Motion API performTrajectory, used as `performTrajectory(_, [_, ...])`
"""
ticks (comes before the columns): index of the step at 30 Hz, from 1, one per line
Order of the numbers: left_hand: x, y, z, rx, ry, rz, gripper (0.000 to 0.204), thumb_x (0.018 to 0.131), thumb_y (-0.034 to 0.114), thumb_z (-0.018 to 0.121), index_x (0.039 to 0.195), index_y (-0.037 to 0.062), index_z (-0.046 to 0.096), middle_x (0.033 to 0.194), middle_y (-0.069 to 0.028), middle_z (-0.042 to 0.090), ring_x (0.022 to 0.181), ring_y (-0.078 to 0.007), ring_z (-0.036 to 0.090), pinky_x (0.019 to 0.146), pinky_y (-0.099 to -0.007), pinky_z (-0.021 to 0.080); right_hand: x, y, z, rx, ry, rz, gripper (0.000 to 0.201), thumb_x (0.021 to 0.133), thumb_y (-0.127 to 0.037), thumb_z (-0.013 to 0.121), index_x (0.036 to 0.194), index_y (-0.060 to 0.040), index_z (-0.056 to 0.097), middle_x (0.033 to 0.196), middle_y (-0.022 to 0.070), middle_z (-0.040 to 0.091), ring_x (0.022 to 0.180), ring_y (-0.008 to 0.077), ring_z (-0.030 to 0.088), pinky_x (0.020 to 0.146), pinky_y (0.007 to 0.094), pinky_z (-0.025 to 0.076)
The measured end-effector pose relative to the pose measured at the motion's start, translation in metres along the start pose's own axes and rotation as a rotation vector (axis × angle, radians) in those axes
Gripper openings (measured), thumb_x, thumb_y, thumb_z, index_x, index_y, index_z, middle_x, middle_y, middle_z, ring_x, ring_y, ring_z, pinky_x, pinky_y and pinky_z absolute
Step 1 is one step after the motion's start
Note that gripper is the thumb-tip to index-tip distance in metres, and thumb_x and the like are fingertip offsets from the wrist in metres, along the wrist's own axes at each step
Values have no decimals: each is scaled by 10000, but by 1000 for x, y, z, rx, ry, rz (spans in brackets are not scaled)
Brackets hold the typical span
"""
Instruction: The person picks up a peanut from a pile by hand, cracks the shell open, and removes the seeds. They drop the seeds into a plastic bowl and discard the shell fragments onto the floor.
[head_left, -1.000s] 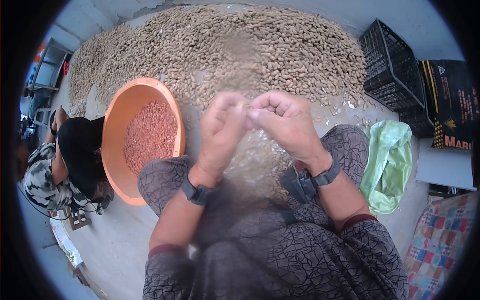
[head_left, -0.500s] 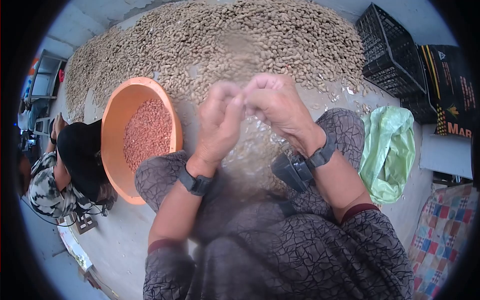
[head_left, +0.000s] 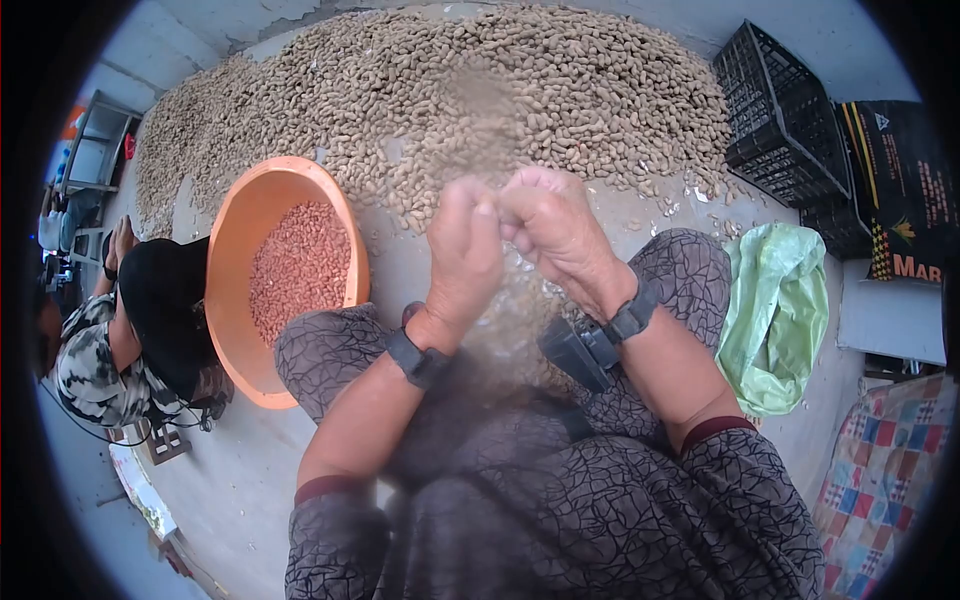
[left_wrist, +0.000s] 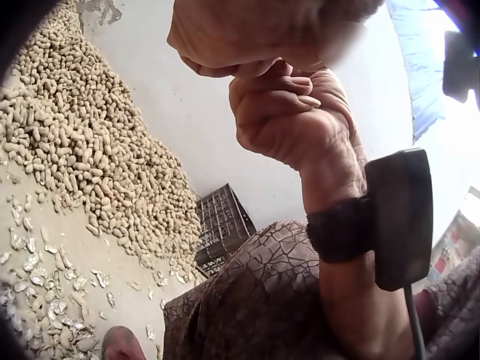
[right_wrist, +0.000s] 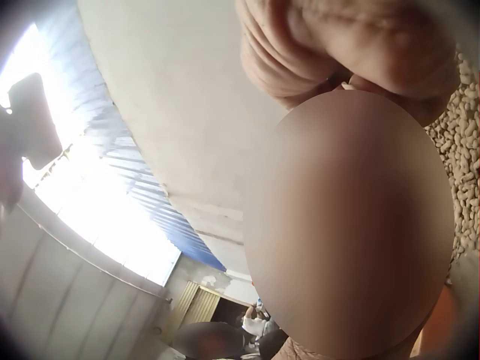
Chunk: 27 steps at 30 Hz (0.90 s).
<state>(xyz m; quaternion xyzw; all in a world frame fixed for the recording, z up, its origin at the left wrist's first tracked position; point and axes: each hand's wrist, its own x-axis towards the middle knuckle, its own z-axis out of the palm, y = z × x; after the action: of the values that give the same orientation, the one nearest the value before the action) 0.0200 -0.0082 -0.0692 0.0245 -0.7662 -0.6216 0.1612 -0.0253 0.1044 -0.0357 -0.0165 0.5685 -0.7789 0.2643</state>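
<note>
In the head view my left hand [head_left: 462,245] and right hand [head_left: 560,230] meet fingertip to fingertip over my lap. Both have curled fingers and pinch a peanut between them, mostly hidden by the fingers. The left wrist view shows the left hand close at the top, with the right hand's curled fingers [left_wrist: 281,105] just below. Beyond the hands spreads a large heap of unshelled peanuts [head_left: 400,100]. Broken shells [head_left: 500,310] lie between my legs. To the left, an orange basin [head_left: 222,300] holds reddish shelled kernels [head_left: 300,265].
Black plastic crates [head_left: 780,130] and a black printed sack [head_left: 905,200] stand at the far right. A crumpled green bag [head_left: 775,320] lies beside my right knee. Another person [head_left: 95,350] sits at the left, past the basin. Patterned cloth [head_left: 880,480] covers something at lower right.
The right hand has rolled so its thumb no longer shows. The left hand has shifted slightly right. Their fingertips stay together, and the view has tilted a little.
</note>
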Motion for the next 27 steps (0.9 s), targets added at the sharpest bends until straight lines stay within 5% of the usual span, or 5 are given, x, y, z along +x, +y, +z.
performTrajectory(9, [-4, 9, 0, -108, 2, -73, 109, 940, 106, 376, 955, 55, 471, 709, 36, 477, 554, -5, 369, 471, -166, 307, -3, -2, 0, 102, 27, 22, 46, 703, -34, 532, 664, -10, 540, 566, 53, 531, 403, 74, 422, 345, 216, 294])
performTrajectory(15, [-4, 2, 1, 58, -20, 111, 112, 940, 108, 383, 956, 54, 479, 700, 40, 477, 554, -4, 374, 460, -170, 308, -7, -5, 1, -3, 13, 14, 53, 724, -55, 531, 676, -31, 532, 584, 35, 527, 422, 56, 415, 353, 200, 288])
performTrajectory(27, [-7, 9, 3, -343, -21, -231, 140, 946, 137, 366, 875, 83, 474, 692, 39, 434, 547, -9, 365, 432, -148, 276, -12, 0, 5, 17, 51, -17, 108, 751, -50, 555, 663, 9, 536, 571, 72, 544, 443, 94, 488, 370, 233, 375])
